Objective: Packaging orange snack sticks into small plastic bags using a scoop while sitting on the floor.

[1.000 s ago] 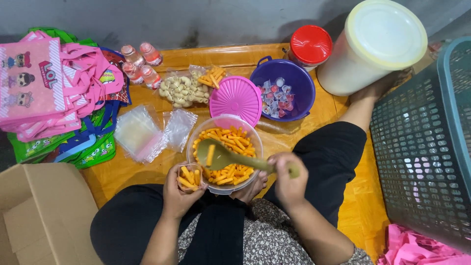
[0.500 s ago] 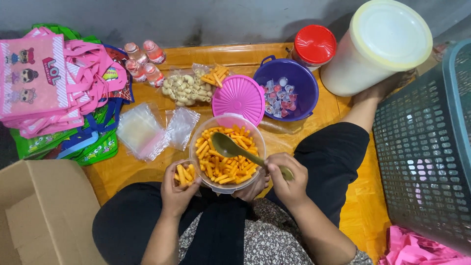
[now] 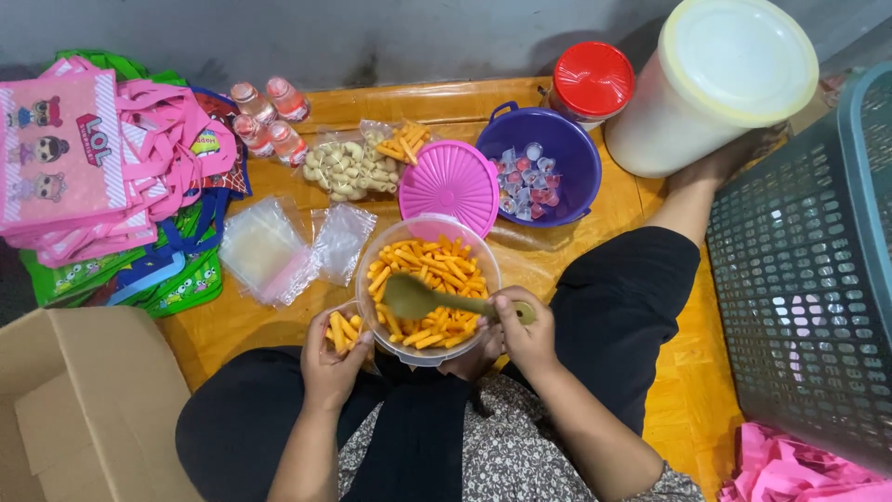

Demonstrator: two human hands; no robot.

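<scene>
While both hands are full:
Right hand (image 3: 522,336): fingers closed on olive plastic spoon (image 3: 415,297) in clear tub of orange stick snacks (image 3: 427,288).
Left hand (image 3: 333,363): fingers curled round small clear bag of sticks (image 3: 342,330).
Risk: overfilled bag could spill sticks.

Single head-worn view, looking steeply down, close over the lap and floor (image 3: 576,121), perhaps slightly wide-angle

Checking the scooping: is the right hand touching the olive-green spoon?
Touching. The head view shows the right hand with its fingers wrapped round the handle of the olive-green spoon, whose bowl lies over the orange snack sticks.
</scene>
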